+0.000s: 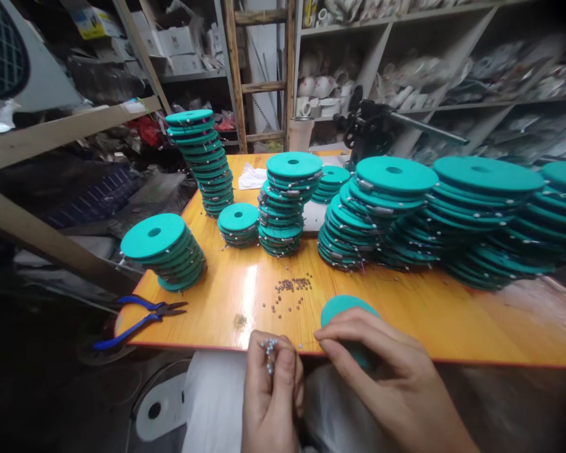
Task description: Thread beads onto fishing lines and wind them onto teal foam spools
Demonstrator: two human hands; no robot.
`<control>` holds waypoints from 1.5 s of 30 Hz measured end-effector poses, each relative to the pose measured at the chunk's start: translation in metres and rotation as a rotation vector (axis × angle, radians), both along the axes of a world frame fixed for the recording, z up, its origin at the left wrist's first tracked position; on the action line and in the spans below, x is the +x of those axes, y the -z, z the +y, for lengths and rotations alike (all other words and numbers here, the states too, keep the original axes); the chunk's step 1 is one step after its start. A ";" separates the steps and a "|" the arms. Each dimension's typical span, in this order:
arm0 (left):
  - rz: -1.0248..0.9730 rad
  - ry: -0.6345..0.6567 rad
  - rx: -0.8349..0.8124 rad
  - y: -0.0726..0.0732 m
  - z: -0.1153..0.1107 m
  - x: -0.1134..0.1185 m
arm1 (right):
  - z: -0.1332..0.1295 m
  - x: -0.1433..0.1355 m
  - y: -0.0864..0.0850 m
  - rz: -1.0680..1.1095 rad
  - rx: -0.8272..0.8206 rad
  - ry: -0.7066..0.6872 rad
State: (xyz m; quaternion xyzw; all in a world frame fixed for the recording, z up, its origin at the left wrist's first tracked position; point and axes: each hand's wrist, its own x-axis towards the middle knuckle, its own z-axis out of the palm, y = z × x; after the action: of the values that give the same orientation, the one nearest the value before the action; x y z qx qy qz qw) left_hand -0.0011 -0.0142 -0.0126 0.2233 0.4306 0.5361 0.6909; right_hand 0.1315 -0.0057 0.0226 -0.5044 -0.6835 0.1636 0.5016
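My left hand (274, 384) is closed at the table's front edge around a small bunch of pins with pale bluish heads (270, 353). To its right my right hand (382, 362) has thumb and index finger brought together in a pinch. What lies between those fingertips, if anything, is too small to make out. A green foam disc spool (344, 305) lies under my right hand, which covers much of it. One tiny pale bead (300, 345) shows between the two hands. Beyond them, small dark beads (290, 285) are scattered on the wooden table (217, 321).
Blue-handled pliers (153, 314) lie at the table's left corner. Stacks of green foam spools (290, 207) with pins around their rims stand along the back and right, some leaning. A black metal device (370, 129) and a cup (300, 133) stand behind; a wooden ladder (263, 88) rises further back.
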 end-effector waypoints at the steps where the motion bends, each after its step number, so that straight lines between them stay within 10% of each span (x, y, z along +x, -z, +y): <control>1: -0.015 0.012 -0.013 0.000 0.000 0.000 | 0.000 0.000 0.000 -0.002 0.005 0.004; 33: 0.004 0.011 -0.071 -0.003 0.000 0.003 | -0.002 -0.003 0.013 -0.076 0.089 0.049; 45: 0.429 -0.079 0.213 0.017 -0.011 0.006 | -0.003 -0.006 0.012 -0.063 0.065 0.041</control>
State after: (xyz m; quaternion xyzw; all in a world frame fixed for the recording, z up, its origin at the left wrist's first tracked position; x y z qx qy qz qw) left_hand 0.0046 -0.0248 -0.0300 0.3866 0.5171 0.5455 0.5344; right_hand 0.1254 -0.0083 0.0110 -0.5066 -0.6935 0.1150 0.4992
